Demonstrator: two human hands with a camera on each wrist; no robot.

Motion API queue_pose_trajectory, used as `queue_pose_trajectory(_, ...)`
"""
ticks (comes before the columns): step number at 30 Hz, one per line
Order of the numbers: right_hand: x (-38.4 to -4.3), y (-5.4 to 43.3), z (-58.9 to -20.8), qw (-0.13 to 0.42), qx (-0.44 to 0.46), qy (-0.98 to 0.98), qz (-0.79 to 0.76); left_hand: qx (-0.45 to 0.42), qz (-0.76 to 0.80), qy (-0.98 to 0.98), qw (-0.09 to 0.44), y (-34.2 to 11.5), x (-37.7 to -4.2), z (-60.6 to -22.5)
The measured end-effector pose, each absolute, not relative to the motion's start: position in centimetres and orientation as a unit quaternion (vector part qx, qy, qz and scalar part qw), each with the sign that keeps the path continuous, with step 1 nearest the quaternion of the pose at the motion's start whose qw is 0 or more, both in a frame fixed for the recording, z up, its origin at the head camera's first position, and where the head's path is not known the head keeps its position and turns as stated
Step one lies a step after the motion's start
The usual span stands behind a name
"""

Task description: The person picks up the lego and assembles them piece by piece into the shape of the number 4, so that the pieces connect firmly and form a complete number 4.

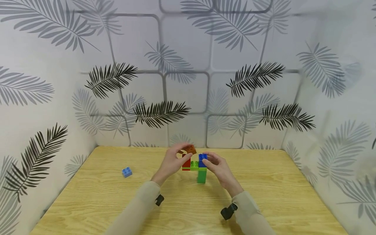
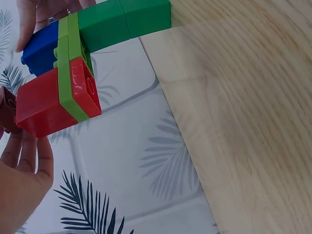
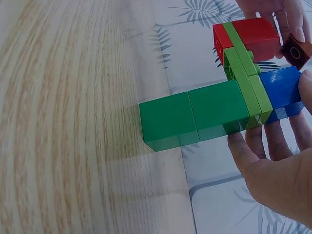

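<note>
A brick structure stands on the table with two dark green bricks (image 3: 219, 109) stacked as its column. Light green plates (image 2: 64, 68) lie across the column's top and reach to the left. On them sit a blue brick (image 1: 202, 160) over the column and a red brick (image 2: 41, 102) at the left end; another red piece (image 2: 85, 87) is under that end. My left hand (image 1: 175, 160) pinches a brown brick (image 1: 191, 149), tilted, just above the red brick. My right hand (image 1: 221, 171) holds the structure by the blue brick, fingers along its side.
A light blue brick (image 1: 127, 172) lies apart on the left of the wooden table (image 1: 102, 202). Leaf-patterned walls (image 1: 188, 130) rise behind and at both sides. Each wrist carries a small black device (image 1: 228, 211).
</note>
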State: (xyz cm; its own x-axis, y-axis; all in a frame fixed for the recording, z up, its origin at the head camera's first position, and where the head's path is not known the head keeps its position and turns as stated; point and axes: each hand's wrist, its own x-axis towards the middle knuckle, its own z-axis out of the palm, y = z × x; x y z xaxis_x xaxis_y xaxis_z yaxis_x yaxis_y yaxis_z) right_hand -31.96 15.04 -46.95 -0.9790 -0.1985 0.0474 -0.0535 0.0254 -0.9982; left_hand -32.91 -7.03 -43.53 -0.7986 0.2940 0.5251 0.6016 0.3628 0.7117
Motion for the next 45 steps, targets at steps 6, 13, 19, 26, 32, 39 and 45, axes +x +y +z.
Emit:
queue_pose_trajectory(6,-31.9,15.0,-47.2,0.056,-0.095,0.712,-0.694,-0.298,-0.493,-0.804,0.143,-6.5,-33.0,-43.5)
queue_pose_trajectory(13,-31.8,15.0,-47.2,0.060,-0.091,0.713,-0.692,-0.314,-0.485,-0.808,0.114,-6.0,-32.7,-43.1)
queue_pose_trajectory(19,-31.8,15.0,-47.3,0.059,-0.089,0.709,-0.697,-0.323,-0.466,-0.817,0.104,-5.6,-32.6,-43.1)
queue_pose_trajectory(26,-31.9,15.1,-47.4,0.065,-0.097,0.702,-0.703,-0.335,-0.423,-0.836,0.103,-5.4,-32.7,-43.0)
queue_pose_trajectory(32,-31.9,15.2,-47.4,0.055,-0.101,0.707,-0.698,-0.352,-0.395,-0.842,0.104,-5.2,-32.9,-42.7)
queue_pose_trajectory(39,-32.2,15.5,-47.2,0.057,-0.105,0.702,-0.702,-0.372,-0.364,-0.846,0.113,-4.8,-32.9,-42.7)
queue_pose_trajectory(45,-32.4,15.6,-47.2,0.067,-0.112,0.696,-0.706,-0.373,-0.365,-0.845,0.121,-4.8,-33.0,-42.9)
